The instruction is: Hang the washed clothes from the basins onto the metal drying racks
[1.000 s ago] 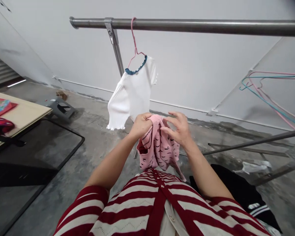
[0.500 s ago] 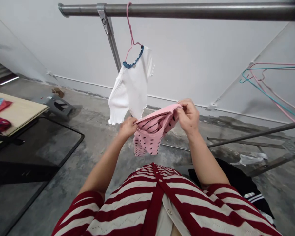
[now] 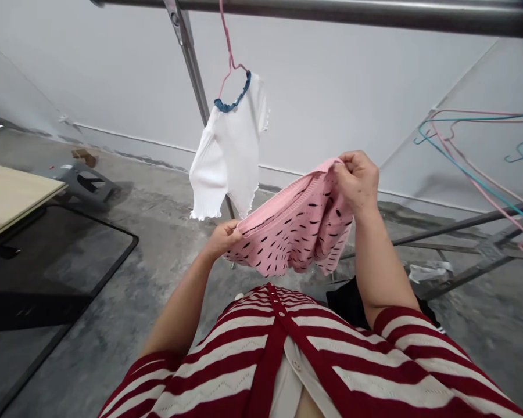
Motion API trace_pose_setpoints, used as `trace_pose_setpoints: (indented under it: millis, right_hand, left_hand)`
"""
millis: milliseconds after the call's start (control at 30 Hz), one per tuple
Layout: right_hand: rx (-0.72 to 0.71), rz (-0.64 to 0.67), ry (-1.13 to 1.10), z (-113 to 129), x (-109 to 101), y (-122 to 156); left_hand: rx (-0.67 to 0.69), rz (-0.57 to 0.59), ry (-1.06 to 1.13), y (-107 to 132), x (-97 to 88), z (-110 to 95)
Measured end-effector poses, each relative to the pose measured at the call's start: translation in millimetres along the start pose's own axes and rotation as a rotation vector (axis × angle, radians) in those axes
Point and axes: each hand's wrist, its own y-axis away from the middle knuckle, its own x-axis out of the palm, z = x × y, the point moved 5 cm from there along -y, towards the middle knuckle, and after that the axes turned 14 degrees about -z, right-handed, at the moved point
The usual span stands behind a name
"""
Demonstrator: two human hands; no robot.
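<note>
A pink knit garment [image 3: 287, 226] with black dashes is stretched between my two hands in front of my chest; its exact kind is unclear. My left hand [image 3: 223, 238] pinches the lower left end of its edge. Higher up, my right hand [image 3: 361, 177] grips the opposite end, so the edge slopes up to the right and the fabric droops in folds below. Just behind, a white short-sleeved top [image 3: 230, 157] with a blue ruffled neckline hangs on a pink hanger [image 3: 228, 43], close above my left hand.
A metal rail [image 3: 331, 14] runs across the top. Pink and blue hangers [image 3: 475, 168] hang at the right. At the left stand a wooden-topped table [image 3: 21, 197] and a grey plastic stool [image 3: 85, 186]. Black cloth [image 3: 346, 302] lies low behind my right arm.
My hands have moved farther apart, the right one up and to the right. The pink garment has spread wide, showing more of its dashed face. The view has shifted slightly.
</note>
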Motion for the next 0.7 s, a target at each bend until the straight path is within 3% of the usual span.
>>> trace_pose_setpoints:
  millis: [67,167,233,333,533,633,700]
  right_hand:
    - [0.056,-0.030,0.033,-18,-23,2]
    - [0.176,-0.037,0.055,-40,-62,16]
    - [0.281,0.005,0.012,-47,-84,30]
    - [0.427,0.046,-0.133,-44,-106,48]
    - [0.583,-0.042,-0.357,-29,-127,58]
    - [0.656,-0.099,-0.430,-28,-126,71]
    - [0.674,-0.089,-0.425,-27,-121,86]
  left_hand:
    - [-0.039,0.038,0.038,-1,5.4,-12]
    - [-0.034,-0.102,0.039,-14,13.0,-36]
    - [0.000,-0.171,0.051,-24,21.1,-55]
    - [0.010,-0.149,0.070,-37,36.1,-76]
    - [0.026,-0.076,0.042,-47,53.4,-96]
    - [0.048,-0.078,-0.169,-44,64.0,-92]
    - [0.048,-0.044,-0.356,-41,77.0,-78]
